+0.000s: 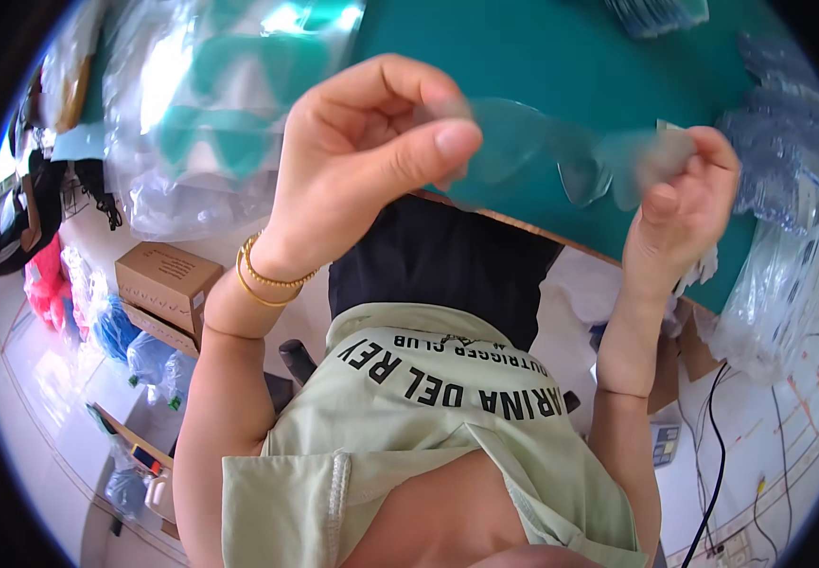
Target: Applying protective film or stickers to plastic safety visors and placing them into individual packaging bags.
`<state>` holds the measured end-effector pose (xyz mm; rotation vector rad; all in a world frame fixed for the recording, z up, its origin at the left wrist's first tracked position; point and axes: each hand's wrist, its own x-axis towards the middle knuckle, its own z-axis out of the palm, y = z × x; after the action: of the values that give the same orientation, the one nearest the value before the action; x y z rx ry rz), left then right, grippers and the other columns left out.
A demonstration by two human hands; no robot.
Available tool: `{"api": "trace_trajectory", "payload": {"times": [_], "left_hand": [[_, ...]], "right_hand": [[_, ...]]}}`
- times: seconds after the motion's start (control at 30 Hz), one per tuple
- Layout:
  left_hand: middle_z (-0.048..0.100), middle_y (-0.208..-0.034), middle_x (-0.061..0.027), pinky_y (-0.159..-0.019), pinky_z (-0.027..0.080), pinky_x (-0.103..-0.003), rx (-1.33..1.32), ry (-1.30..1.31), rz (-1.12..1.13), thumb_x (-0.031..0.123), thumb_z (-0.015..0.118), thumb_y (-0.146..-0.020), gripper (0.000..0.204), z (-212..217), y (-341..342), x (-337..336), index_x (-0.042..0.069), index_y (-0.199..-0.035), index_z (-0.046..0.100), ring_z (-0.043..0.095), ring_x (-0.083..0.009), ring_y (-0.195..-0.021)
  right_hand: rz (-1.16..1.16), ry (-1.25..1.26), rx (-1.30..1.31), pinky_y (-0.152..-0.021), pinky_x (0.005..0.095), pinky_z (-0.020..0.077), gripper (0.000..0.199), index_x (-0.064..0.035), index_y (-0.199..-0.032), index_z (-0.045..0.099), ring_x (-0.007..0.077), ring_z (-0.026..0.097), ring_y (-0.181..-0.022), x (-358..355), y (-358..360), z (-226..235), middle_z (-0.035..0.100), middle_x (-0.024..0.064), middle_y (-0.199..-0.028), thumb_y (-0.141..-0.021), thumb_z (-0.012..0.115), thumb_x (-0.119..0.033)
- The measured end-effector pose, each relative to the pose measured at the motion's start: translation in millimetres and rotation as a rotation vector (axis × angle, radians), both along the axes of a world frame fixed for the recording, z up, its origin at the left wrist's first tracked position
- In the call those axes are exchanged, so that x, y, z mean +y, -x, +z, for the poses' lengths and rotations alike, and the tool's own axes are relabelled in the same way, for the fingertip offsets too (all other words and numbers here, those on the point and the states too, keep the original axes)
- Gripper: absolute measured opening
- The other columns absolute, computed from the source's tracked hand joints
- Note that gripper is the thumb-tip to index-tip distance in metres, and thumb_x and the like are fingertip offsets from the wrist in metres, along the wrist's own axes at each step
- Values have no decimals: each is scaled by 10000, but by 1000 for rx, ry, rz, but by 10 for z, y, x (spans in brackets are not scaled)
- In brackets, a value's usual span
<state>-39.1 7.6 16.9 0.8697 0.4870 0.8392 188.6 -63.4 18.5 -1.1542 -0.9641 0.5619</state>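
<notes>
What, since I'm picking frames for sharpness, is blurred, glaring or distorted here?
Head view: the clear plastic lens piece is smeared, as is the right hand at its fingertips; head view: white glare on the clear plastic bag, upper left; head view: white floor lines bow near the dark rim.

A visor lens [513,142] sits between left hand [362,137] and right hand [688,204], over the worktop [532,52]; packs [211,123] lie left, packaging [778,156] right.
</notes>
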Motion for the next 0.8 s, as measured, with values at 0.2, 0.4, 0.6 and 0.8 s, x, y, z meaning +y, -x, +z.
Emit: {"api": "trace_trajectory", "payload": {"times": [0.2,0.4,0.6,0.8], "left_hand": [[687,-958,-28,-656,527,-208,227,-71,49,75,691,-953,144,-235,-191,-203,-10,-1066,663,638,-74,-800],[681,-825,-1,-585,478,-178,786,-280,179,49,711,-924,132,-206,-384,-167,-4,-1045,702,585,-33,-679],[659,-763,-2,-566,447,-170,838,-319,248,6,724,-892,257,-288,-455,-181,8,-1142,666,560,-19,-643],[650,-770,14,-477,389,-150,874,-385,272,17,738,-891,336,-333,-461,-199,15,-1214,648,516,0,-569]], "right_hand": [[60,381,144,-571,183,362,159,-13,-933,631,43,476,-641,-573,-296,-255,586,0,-762,-935,726,-141],[-100,663,-50,-478,161,304,149,-19,-898,680,8,449,-535,-472,-237,-247,573,-21,-662,-959,694,-154],[-91,785,-103,-468,165,294,202,-25,-861,688,0,437,-520,-420,-251,-246,553,-31,-628,-935,736,-207],[-101,804,-107,-463,167,292,213,-32,-853,686,-1,431,-509,-405,-240,-233,547,-37,-616,-927,748,-221]]}}
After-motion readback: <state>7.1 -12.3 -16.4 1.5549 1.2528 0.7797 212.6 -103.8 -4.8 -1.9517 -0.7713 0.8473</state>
